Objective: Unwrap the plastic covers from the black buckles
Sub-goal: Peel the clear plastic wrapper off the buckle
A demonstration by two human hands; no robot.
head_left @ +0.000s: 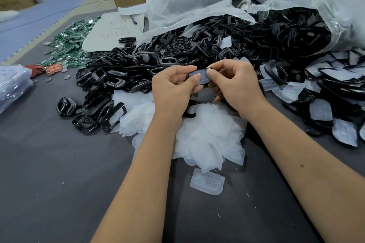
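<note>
A: Obs. 1: your left hand and right hand both pinch one wrapped buckle. Grip state?

B: Grasping. Your left thumb and right thumb press on its clear plastic cover; your fingers curl behind it. The buckle is held above the worktop.

A: Obs. 2: surroundings of your grip?

B: Just below it, a heap of removed covers. Beyond it and to its left, bare black buckles. To its right, still-wrapped buckles; farther right, an open clear bag spilling more.
</note>
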